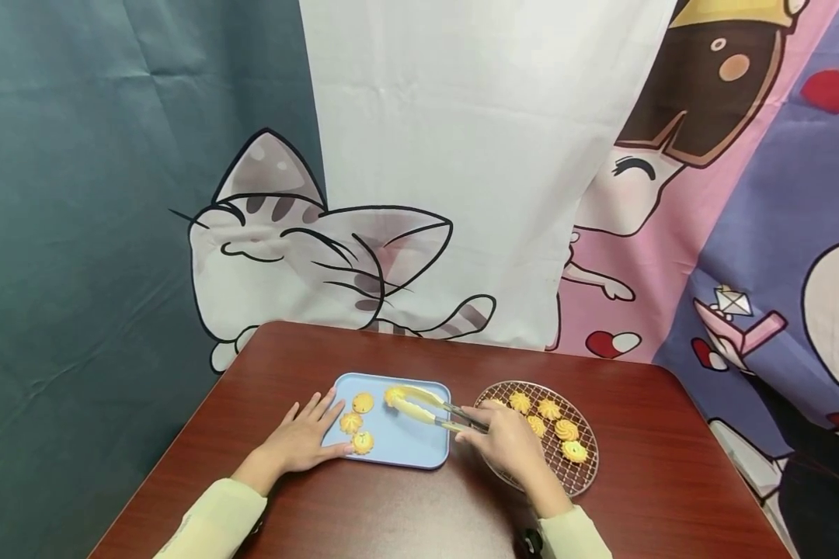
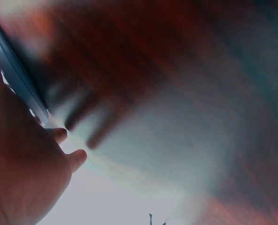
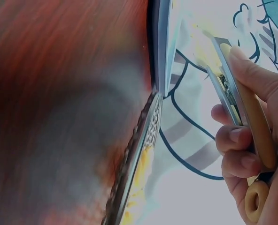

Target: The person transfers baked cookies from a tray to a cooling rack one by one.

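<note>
In the head view my right hand grips a pair of tongs with pale yellow tips. A swirled cookie sits at those tips, over the upper middle of a blue tray. Down the tray's left side lie three more cookies, the lowest a piped cookie near my left thumb. My left hand spreads its fingers flat at the tray's left edge. The right wrist view has the fingers and thumb of my right hand curled round the tongs' yellowish handle.
A round wire rack with several cookies stands right of the tray, partly under my right hand. Both rest on a reddish-brown table. Cartoon-printed curtains hang behind the table.
</note>
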A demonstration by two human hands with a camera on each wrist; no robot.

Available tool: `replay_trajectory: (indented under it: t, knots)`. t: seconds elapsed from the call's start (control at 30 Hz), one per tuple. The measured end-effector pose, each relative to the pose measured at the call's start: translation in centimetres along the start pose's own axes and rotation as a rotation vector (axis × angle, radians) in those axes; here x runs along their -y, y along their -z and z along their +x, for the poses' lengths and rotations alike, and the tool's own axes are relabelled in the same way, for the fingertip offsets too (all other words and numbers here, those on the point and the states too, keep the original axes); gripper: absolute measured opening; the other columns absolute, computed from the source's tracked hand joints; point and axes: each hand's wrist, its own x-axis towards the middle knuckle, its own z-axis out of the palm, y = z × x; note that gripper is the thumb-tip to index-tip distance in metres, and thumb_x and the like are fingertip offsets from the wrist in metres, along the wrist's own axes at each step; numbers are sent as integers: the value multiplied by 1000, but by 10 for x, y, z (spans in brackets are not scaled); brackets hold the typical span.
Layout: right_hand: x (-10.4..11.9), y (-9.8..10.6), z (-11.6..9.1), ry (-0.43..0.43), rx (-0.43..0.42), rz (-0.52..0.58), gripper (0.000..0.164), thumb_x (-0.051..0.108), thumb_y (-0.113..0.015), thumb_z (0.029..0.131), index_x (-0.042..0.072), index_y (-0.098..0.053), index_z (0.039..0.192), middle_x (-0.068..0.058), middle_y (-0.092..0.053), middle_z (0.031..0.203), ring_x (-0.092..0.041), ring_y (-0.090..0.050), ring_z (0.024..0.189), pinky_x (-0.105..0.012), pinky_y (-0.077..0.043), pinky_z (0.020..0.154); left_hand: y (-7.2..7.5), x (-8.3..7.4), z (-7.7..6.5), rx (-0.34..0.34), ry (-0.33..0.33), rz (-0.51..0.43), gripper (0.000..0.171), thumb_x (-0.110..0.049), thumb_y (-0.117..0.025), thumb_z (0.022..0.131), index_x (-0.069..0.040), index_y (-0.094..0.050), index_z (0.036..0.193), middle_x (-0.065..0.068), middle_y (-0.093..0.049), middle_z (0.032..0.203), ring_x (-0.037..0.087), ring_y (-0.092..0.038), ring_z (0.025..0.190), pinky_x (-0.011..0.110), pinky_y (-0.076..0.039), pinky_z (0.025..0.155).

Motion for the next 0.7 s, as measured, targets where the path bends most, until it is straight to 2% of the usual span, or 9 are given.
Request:
replay_trajectory:
  t: [0.1, 0.33, 0.5, 0.6, 0.7]
  knots:
    - [-2, 5, -7, -12, -6, -9, 47, 48, -86, 76, 31, -77, 119, 15, -65, 94, -7, -59, 74, -27, -47, 61, 0, 0, -1, 1, 2, 2, 95, -76, -50, 90, -13, -34, 159, 11, -17, 169, 42, -19, 153, 68, -16, 117]
    - [-10, 14, -19, 24, -47, -30, 46, 45, -88, 75, 30, -78, 117, 19, -55, 79, -5, -46, 61, -24, -41, 53, 0, 0, -1, -7, 2, 6, 96, -77, -49, 90, -12, -35, 159, 11, -17, 169, 41, -20, 153, 68, -16, 117]
    - [-18, 20, -28, 52, -83, -30, 45, 41, -89, 74, 25, -80, 115, 14, -63, 84, -8, -58, 69, -25, -48, 57, -1, 0, -1, -6, -2, 18, 96, -77, -49, 90, -12, -35, 159, 12, -18, 169, 42, -21, 152, 68, -17, 117]
    - [-21, 25, -35, 47, -111, -49, 45, 40, -90, 73, 25, -80, 114, 8, -71, 95, -15, -68, 79, -32, -54, 61, 0, -1, 0, -5, -5, 21, 95, -77, -49, 90, -13, -35, 159, 12, -18, 169, 42, -21, 152, 68, -17, 117]
    - [-25, 31, -41, 49, -139, -47, 46, 38, -91, 71, 23, -80, 114, 3, -72, 97, -19, -70, 79, -37, -55, 62, 2, -2, -1, -4, -3, 16, 95, -76, -50, 91, -12, -35, 159, 12, -18, 169, 43, -21, 152, 68, -16, 117]
